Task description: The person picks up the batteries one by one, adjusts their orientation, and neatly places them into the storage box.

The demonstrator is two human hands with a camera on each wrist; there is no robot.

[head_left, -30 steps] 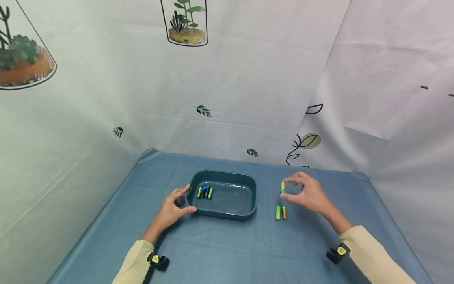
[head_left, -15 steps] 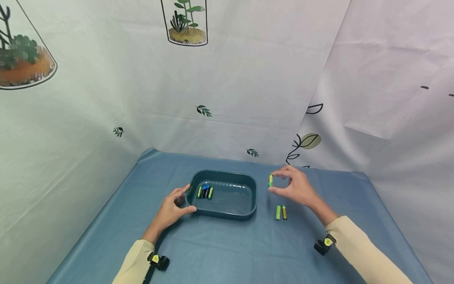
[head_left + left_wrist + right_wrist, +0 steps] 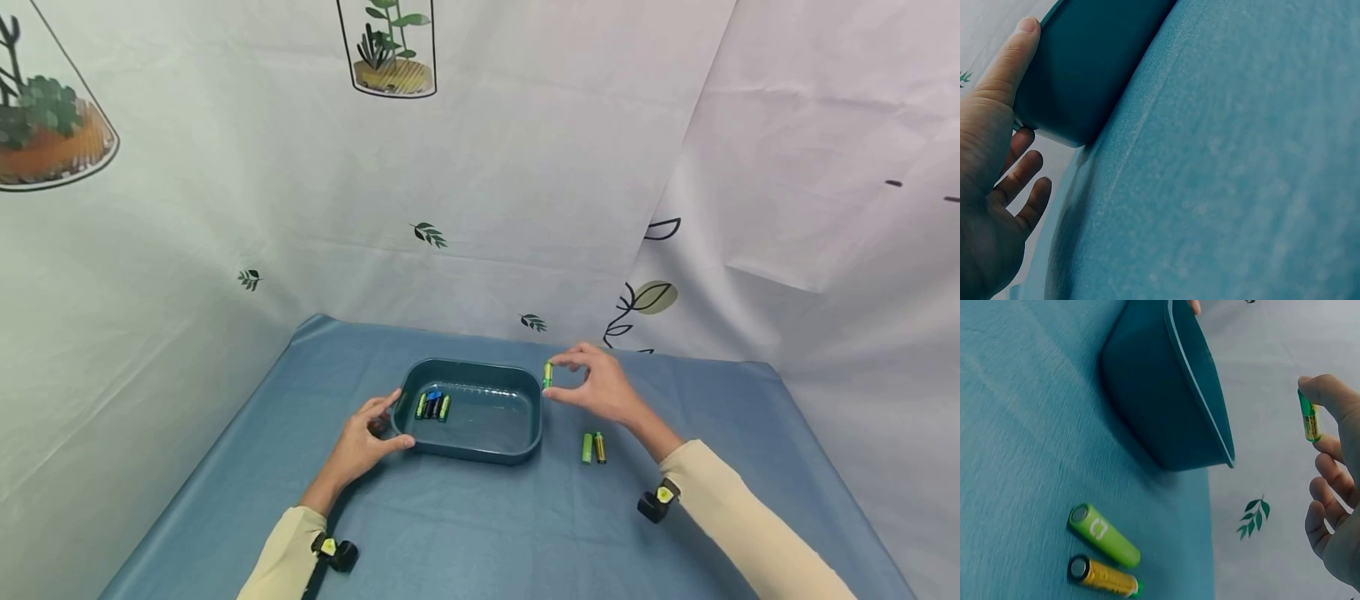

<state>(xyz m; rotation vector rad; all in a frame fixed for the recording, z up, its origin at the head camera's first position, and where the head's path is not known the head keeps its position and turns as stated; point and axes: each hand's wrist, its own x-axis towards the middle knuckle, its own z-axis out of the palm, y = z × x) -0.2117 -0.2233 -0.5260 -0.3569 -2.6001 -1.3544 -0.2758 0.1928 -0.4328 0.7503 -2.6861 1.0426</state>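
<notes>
In the head view my right hand (image 3: 603, 387) pinches a green-and-yellow battery (image 3: 547, 376) upright between thumb and fingertips. It is raised beside the right end of a dark teal rectangular dish (image 3: 472, 455). The right wrist view shows the same battery (image 3: 1310, 417) held by its two ends, the other fingers loosely bent. My left hand (image 3: 360, 446) rests at the dish's left end, its thumb along the near wall and fingers at the left rim. In the left wrist view the thumb (image 3: 1013, 59) lies straight against the dish; the index finger is mostly hidden.
Inside the dish, at its left, several batteries (image 3: 432, 406) lie side by side. Right of the dish, a light green battery (image 3: 587, 448) and a gold-and-black battery (image 3: 600, 447) lie on the blue cloth (image 3: 487, 533). A white patterned curtain (image 3: 525, 208) stands behind the table.
My right hand has moved left with the battery, from above the two loose batteries to the dish's right rim. The left hand and dish have stayed put.
</notes>
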